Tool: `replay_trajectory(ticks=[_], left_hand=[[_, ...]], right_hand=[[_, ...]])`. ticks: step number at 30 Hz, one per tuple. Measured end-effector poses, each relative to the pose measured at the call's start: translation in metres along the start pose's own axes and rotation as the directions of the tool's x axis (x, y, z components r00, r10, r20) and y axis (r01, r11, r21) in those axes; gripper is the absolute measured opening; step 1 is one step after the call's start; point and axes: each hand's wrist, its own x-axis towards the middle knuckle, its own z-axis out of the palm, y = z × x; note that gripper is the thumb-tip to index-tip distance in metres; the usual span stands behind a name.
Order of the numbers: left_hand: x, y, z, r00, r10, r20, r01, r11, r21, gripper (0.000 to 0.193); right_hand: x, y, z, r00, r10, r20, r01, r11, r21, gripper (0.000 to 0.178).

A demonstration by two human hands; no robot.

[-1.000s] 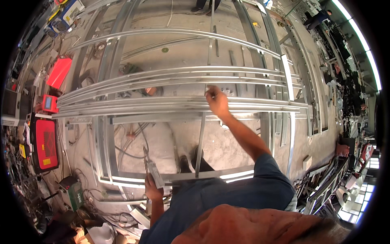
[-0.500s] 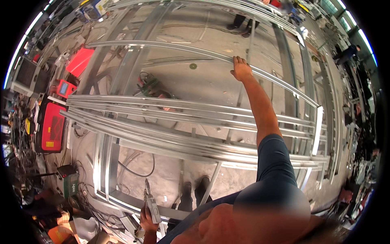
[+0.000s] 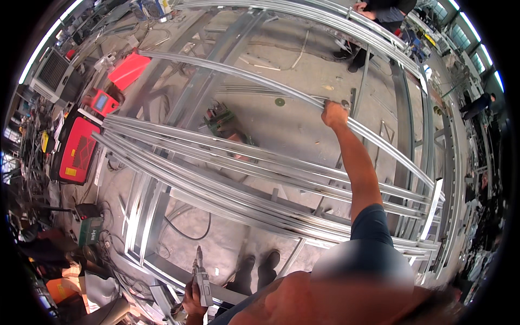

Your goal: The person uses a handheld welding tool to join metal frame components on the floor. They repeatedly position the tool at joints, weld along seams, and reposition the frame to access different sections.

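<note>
My right hand (image 3: 334, 112) reaches out with its fingers wrapped round a long, thin metal bar (image 3: 260, 80). The bar lies across the far part of a large steel frame (image 3: 187, 97), slanting down to the right. Low in the view, my left hand (image 3: 190, 299) is closed on the grip of a grey welding gun (image 3: 202, 281), its narrow nozzle pointing away from me. Between my hands, a bundle of long metal bars (image 3: 254, 168) crosses the frame.
Red machine (image 3: 76, 146) and red sheet (image 3: 130, 70) stand at the left. A green power tool (image 3: 219, 116) sits on the floor beneath the frame. A black cable (image 3: 208, 230) curls nearby. Another person (image 3: 387, 13) stands at the far side. Cables and boxes crowd the lower left.
The view has turned, so the frame appears tilted. My right hand's fingers have curled round the bar, and its right end has come nearer. My left hand keeps the welding gun low.
</note>
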Motion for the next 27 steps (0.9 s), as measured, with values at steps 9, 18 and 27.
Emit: replay_trajectory(ticks=[9, 18, 27], left_hand=[[-0.027, -0.022, 0.002, 0.998, -0.029, 0.047, 0.033, 0.997, -0.073, 0.069], [-0.042, -0.030, 0.002, 0.985, -0.116, 0.126, 0.127, 0.989, -0.082, 0.070], [-0.044, -0.031, -0.012, 0.977, -0.142, 0.158, 0.166, 0.975, -0.149, 0.092]], right_hand=[[-0.084, -0.059, -0.070, 0.995, -0.052, 0.085, 0.046, 0.997, 0.066, 0.034], [-0.161, -0.124, -0.113, 0.876, -0.186, -0.446, 0.275, 0.951, 0.144, 0.034], [-0.281, -0.178, -0.214, 0.821, -0.271, -0.502, 0.372, 0.922, 0.111, 0.035]])
